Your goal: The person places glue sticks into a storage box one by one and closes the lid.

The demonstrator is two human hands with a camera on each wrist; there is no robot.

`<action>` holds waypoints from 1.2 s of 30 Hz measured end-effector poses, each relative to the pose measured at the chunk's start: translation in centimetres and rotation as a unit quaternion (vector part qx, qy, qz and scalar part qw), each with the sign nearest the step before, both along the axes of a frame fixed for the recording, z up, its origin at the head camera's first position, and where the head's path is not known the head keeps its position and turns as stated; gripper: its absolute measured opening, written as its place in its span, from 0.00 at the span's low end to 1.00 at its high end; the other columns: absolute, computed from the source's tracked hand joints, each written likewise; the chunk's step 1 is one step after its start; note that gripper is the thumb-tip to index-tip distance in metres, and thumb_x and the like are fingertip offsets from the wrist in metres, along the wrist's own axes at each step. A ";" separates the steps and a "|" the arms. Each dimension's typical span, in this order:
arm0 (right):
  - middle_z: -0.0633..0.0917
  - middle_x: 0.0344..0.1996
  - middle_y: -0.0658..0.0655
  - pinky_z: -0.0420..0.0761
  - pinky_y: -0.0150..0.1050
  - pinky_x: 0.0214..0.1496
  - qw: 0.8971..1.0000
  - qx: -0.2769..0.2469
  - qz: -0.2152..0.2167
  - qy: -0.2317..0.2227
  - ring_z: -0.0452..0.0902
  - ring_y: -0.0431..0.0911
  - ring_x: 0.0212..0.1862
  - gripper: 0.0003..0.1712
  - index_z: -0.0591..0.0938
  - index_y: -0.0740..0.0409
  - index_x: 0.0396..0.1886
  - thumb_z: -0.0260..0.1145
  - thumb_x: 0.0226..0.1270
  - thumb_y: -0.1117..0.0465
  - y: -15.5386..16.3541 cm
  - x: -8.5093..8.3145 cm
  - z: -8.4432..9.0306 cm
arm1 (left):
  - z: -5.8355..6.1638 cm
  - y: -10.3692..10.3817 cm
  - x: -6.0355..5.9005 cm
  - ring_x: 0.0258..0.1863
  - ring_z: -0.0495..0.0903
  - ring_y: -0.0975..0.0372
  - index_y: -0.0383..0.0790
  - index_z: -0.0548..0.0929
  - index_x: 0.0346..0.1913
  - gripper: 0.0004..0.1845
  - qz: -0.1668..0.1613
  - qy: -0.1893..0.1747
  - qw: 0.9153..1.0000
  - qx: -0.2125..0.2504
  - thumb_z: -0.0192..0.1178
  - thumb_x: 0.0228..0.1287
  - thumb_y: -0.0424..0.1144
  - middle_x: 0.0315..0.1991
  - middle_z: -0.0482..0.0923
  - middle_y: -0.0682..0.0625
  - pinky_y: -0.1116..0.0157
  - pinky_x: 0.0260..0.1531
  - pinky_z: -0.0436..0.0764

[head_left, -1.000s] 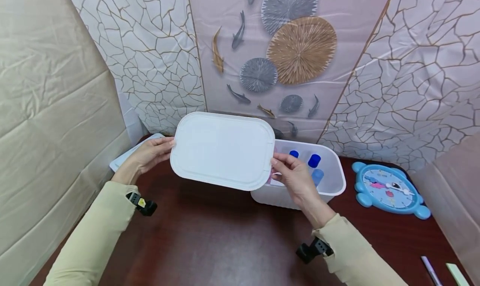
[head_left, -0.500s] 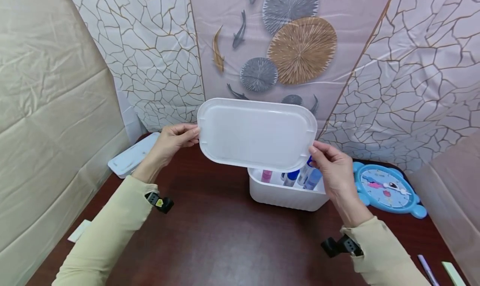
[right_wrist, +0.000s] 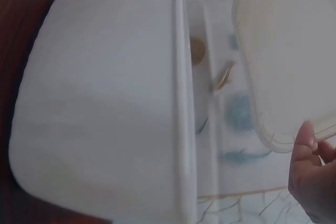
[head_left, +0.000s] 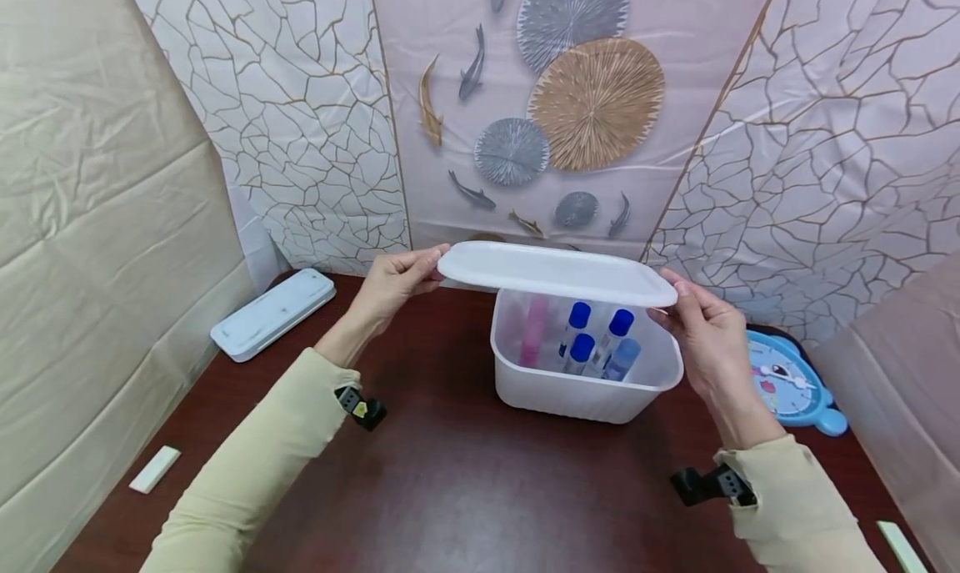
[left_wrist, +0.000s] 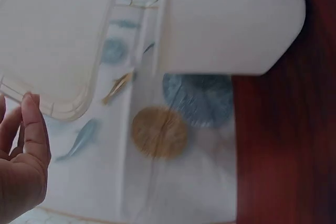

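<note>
Both hands hold a white oval-cornered lid by its short ends, above and behind the front rim of a white plastic bin. The left hand pinches the lid's left end, its thumb along the edge. At the opposite end, the right hand pinches the lid between thumb and fingers. A gap separates lid and bin in both wrist views. Inside the bin stand several tubes: a pink one, dark-blue-capped ones such as the tube, and a light-blue one.
A pale blue flat case lies at the back left. Nearer is a small white block. A blue toy clock sits right of the bin, partly behind the right hand. A pale green strip lies front right. Patterned cloth backs the table.
Both hands have carried the lid rightward until it hangs over the bin. Its broad face, upright before, has tipped to nearly flat. The tubes inside now show beneath it.
</note>
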State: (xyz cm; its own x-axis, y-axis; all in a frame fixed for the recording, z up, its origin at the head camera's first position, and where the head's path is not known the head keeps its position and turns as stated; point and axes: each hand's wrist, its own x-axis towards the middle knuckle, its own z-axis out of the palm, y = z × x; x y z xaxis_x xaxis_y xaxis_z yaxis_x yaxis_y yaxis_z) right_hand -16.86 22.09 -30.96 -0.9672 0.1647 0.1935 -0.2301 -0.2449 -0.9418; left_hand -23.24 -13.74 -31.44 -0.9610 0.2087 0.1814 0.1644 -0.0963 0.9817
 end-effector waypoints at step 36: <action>0.65 0.67 0.68 0.76 0.18 0.37 0.908 0.373 -0.026 -0.188 0.69 0.44 0.53 0.33 0.65 0.61 0.68 0.58 0.69 0.50 6.7 -1.7 -6.4 | -5.3 6.2 0.2 0.40 0.79 0.60 0.40 0.73 0.63 0.29 -0.045 -0.075 0.979 -0.187 0.66 0.57 0.35 0.52 0.79 0.40 0.57 0.49 0.80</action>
State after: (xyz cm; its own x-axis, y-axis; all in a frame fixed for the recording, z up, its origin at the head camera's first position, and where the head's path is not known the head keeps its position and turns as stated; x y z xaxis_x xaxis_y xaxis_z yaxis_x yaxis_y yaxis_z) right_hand -18.54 28.77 -37.40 -0.9827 0.1705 -0.0718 0.1486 0.4964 -0.8553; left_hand -23.01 -7.51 -36.77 -0.9457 0.3185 -0.0645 0.0241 0.2666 0.9635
